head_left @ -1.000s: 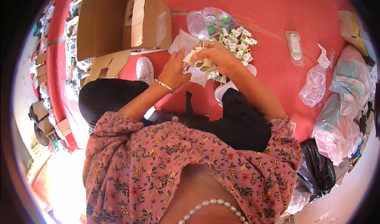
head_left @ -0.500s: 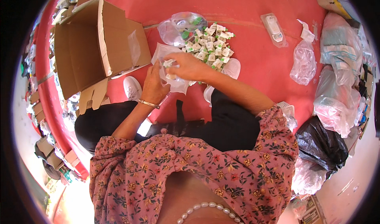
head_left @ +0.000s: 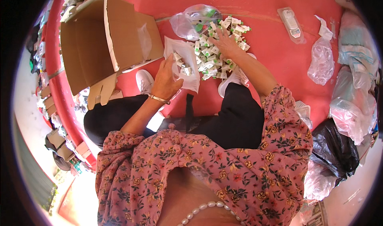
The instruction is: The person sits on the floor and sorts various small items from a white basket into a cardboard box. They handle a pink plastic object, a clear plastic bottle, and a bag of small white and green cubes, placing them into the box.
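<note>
My left hand is closed on the near left edge of a clear plastic bag. Several small white pieces lie inside that bag. To its right, a heap of small white plastic pieces with green ends covers part of the red floor. Over the heap's upper part reaches my right hand, its fingers spread and touching the pieces. Whether a piece is between the fingertips is not visible.
An open cardboard box lies on its side at the left. Behind the heap rests another clear bag. Right of it are a clear plastic package and a crumpled bag. Full bags and a black bag line the right side.
My right hand has moved from the bag's mouth to the heap on the right. The left hand still holds the bag, which now shows more of its contents. The whole view has shifted slightly.
</note>
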Available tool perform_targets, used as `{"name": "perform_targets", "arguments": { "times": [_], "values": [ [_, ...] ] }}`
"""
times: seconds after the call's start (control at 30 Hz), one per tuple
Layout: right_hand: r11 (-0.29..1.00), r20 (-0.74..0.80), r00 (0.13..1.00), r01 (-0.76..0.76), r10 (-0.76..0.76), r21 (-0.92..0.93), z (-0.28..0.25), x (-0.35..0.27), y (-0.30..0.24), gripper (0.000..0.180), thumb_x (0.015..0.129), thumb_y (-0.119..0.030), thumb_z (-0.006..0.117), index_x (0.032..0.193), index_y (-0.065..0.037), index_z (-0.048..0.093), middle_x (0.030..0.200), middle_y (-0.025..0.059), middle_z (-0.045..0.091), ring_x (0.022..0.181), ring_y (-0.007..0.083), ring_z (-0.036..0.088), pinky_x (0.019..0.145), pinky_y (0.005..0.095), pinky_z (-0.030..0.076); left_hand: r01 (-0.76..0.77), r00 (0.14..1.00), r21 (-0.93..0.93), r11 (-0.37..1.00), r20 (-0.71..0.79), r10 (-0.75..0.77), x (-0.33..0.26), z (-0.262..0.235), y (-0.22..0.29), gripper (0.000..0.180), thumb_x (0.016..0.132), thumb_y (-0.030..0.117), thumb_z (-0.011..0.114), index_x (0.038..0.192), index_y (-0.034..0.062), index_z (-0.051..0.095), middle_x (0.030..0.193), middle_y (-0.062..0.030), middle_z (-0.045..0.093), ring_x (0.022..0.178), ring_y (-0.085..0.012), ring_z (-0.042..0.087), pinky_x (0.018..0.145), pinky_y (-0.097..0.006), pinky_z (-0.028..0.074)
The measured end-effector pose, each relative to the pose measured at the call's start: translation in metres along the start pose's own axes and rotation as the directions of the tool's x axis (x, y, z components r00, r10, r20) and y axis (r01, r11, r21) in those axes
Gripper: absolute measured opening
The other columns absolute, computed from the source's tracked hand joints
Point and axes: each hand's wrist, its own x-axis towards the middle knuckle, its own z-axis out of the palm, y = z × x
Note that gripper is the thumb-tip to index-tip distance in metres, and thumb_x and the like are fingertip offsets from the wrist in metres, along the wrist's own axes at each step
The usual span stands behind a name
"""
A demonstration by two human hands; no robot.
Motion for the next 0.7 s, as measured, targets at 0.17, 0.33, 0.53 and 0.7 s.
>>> {"name": "perform_targets", "arguments": {
  "times": [0.17,0.33,0.53,0.7],
  "values": [
    [0.999,-0.151,0.988,0.042,-0.043,-0.007,0.025,0.005,-0.006,0.052,0.067,-0.010,0.062,0.115,-0.021,0.045,0.118,0.0139,0.040,0.110,0.0402,0.038,0.070,0.0503,0.050,-0.113,0.992,0.101,0.988,-0.037,0.117,0.000,-0.002,-0.003,0.073,0.062,0.002,0.058,0.128,-0.0055,0.027,0.108,-0.0226,0.045,0.082,-0.0325,0.053,0.073,-0.035,0.046],
    [0.996,-0.188,0.980,0.048,-0.061,-0.076,0.030,0.001,-0.008,0.036,0.078,-0.013,0.052,0.112,-0.022,0.050,0.113,0.0136,0.044,0.106,0.0402,0.043,0.064,0.0516,0.051,-0.164,0.984,0.113,0.980,-0.046,0.170,-0.001,0.004,-0.006,0.073,0.062,0.001,0.057,0.128,-0.0049,0.028,0.109,-0.0226,0.045,0.085,-0.0337,0.053,0.074,-0.035,0.046],
    [0.987,-0.143,0.977,0.157,-0.158,-0.021,0.029,0.002,-0.013,0.021,0.074,-0.011,0.056,0.094,-0.015,0.060,0.099,0.0116,0.048,0.089,0.0351,0.054,0.058,0.0408,0.052,-0.093,0.995,0.091,0.992,-0.035,0.096,-0.001,-0.001,-0.010,0.074,0.062,0.008,0.061,0.128,-0.0037,0.030,0.111,-0.0211,0.049,0.101,-0.0336,0.050,0.085,-0.035,0.042],
    [0.987,-0.159,0.974,0.162,-0.163,-0.019,0.033,-0.004,-0.008,0.021,0.071,-0.012,0.059,0.091,-0.013,0.061,0.095,0.0121,0.050,0.077,0.0317,0.058,0.060,0.0381,0.050,-0.153,0.986,0.137,0.979,-0.052,0.161,0.000,-0.001,-0.007,0.071,0.062,0.000,0.056,0.127,-0.0061,0.028,0.108,-0.0222,0.047,0.076,-0.0288,0.057,0.069,-0.033,0.047]
  ]
}}
